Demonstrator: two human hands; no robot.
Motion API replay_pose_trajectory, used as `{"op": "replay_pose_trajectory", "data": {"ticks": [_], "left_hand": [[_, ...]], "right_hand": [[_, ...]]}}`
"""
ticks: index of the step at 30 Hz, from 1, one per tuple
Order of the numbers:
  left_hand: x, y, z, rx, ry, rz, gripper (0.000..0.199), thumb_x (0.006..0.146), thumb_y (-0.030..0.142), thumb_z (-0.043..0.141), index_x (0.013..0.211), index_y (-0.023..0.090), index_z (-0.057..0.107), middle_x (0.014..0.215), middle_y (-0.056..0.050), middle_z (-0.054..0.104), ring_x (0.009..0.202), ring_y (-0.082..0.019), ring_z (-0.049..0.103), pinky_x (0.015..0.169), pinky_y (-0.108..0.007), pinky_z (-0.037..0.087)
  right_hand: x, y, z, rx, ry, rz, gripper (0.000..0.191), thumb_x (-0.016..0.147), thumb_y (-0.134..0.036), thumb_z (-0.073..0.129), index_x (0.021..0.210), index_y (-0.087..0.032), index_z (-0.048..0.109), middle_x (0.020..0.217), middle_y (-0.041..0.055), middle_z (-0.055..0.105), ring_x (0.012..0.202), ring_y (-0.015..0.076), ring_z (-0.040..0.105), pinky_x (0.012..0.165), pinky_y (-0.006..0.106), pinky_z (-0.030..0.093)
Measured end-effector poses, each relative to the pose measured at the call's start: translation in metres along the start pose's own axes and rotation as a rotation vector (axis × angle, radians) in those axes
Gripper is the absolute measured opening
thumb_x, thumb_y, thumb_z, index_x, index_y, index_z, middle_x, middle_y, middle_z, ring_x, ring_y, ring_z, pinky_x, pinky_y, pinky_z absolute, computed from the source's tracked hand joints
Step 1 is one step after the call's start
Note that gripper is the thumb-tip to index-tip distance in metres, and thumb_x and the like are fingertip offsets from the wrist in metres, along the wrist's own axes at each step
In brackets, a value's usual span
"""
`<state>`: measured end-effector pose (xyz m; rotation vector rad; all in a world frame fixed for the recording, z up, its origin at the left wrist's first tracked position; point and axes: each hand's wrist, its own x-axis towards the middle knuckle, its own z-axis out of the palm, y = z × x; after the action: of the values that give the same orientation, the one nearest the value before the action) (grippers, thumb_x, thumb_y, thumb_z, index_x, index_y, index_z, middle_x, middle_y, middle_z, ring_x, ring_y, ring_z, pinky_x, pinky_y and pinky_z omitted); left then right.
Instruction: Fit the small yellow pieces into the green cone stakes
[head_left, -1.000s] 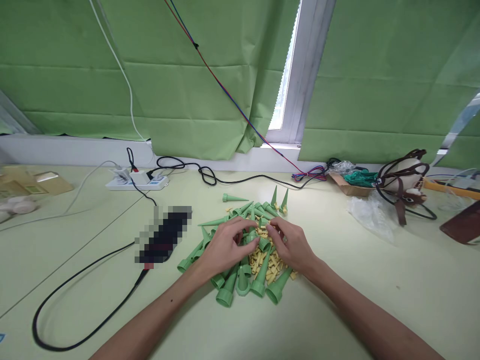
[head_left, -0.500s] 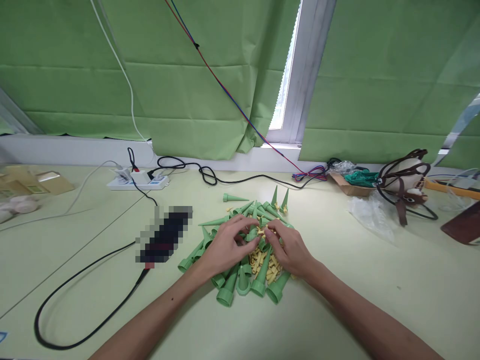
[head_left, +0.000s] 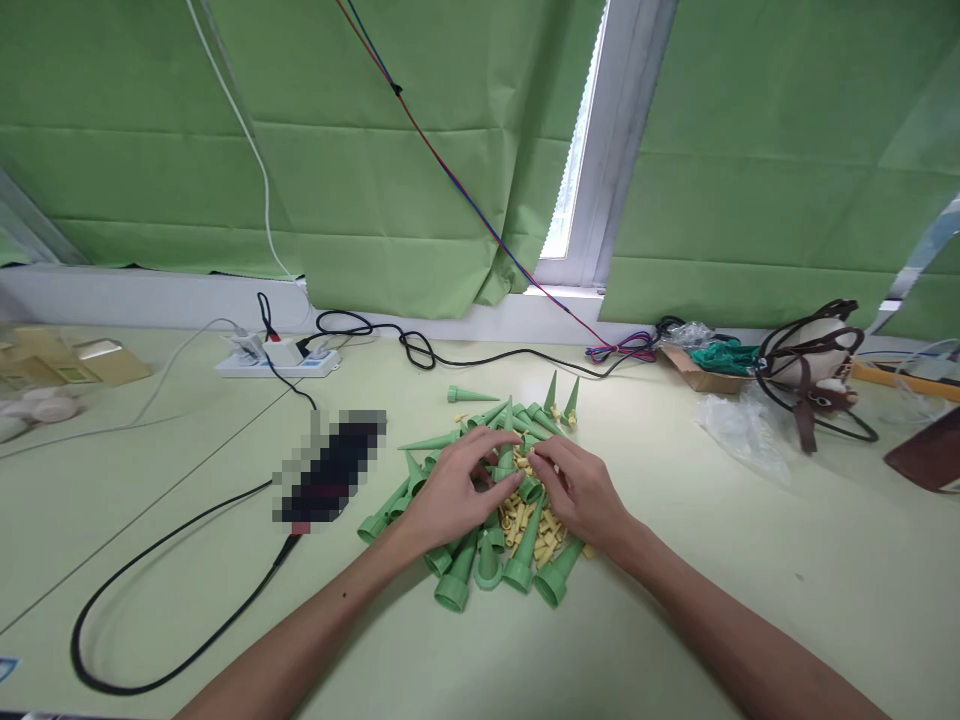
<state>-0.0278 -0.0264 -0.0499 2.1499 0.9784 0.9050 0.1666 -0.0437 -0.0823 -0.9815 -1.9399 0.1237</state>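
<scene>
My left hand [head_left: 463, 488] curls over the pile, with its thumb and fingers around a green plastic cone spike [head_left: 507, 440] whose point faces up. My right hand [head_left: 583, 488] is beside it with thumb and forefinger pinched on a small yellow plastic piece [head_left: 531, 453], partly hidden by the fingertips. Under and around both hands lie several more green cone spikes [head_left: 454, 582] with hollow collars. Many small yellow tube-like pieces [head_left: 550, 538] are heaped among them. Behind my right hand two green spikes with yellow pieces at their bases [head_left: 571, 402] stand point up.
A single green spike [head_left: 472, 395] lies behind the pile. To the left are a pixelated dark device [head_left: 334, 472] with a black cable and a white power strip [head_left: 279, 362]. Clear plastic bags [head_left: 742, 430], a cardboard box [head_left: 701, 372] and a brown-strapped bag [head_left: 814, 360] are at right.
My right fingertips have shifted slightly away from the upright spike, showing more of a green collar between the hands. My left hand stays almost in place around the spike.
</scene>
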Motion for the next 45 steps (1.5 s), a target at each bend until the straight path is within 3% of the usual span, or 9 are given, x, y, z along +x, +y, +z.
{"op": "replay_pose_trajectory", "data": {"ticks": [7,24,37,45], "left_hand": [[-0.0007,-0.0016,0.0008,0.038,-0.006,0.013,0.033,0.089,0.036,0.061,0.121,0.026,0.060,0.102,-0.004,0.057,0.074,-0.014,0.055,0.061,-0.024,0.051],[-0.0014,-0.0004,0.0011,0.066,-0.028,0.033,0.033,0.089,0.035,0.062,0.121,0.025,0.060,0.103,-0.004,0.057,0.075,-0.014,0.054,0.063,-0.024,0.049],[-0.0025,-0.0018,0.0019,0.074,-0.036,0.104,0.033,0.089,0.030,0.063,0.121,0.028,0.059,0.108,-0.003,0.055,0.076,-0.013,0.052,0.064,-0.023,0.048],[-0.0033,-0.0031,0.0002,0.151,-0.043,0.159,0.037,0.090,0.029,0.064,0.125,0.026,0.055,0.106,-0.003,0.053,0.070,-0.011,0.050,0.064,-0.024,0.046]], "right_hand": [[-0.0011,0.0003,0.0013,0.005,-0.002,0.002,0.015,0.100,-0.022,0.043,0.092,-0.020,0.057,0.078,0.0034,0.057,0.064,0.0150,0.052,0.058,0.028,0.038],[-0.0011,0.0016,0.0035,0.036,-0.010,-0.012,0.013,0.098,-0.020,0.045,0.090,-0.020,0.055,0.076,0.0031,0.057,0.065,0.0154,0.052,0.060,0.026,0.038],[-0.0030,0.0038,0.0050,0.001,-0.057,0.028,0.019,0.100,-0.023,0.042,0.085,-0.019,0.053,0.072,0.0016,0.056,0.062,0.0139,0.049,0.060,0.026,0.036],[-0.0015,0.0033,0.0050,-0.030,-0.087,0.054,0.029,0.101,-0.026,0.039,0.073,-0.020,0.045,0.063,-0.0022,0.046,0.056,0.0118,0.040,0.056,0.025,0.029]]}}
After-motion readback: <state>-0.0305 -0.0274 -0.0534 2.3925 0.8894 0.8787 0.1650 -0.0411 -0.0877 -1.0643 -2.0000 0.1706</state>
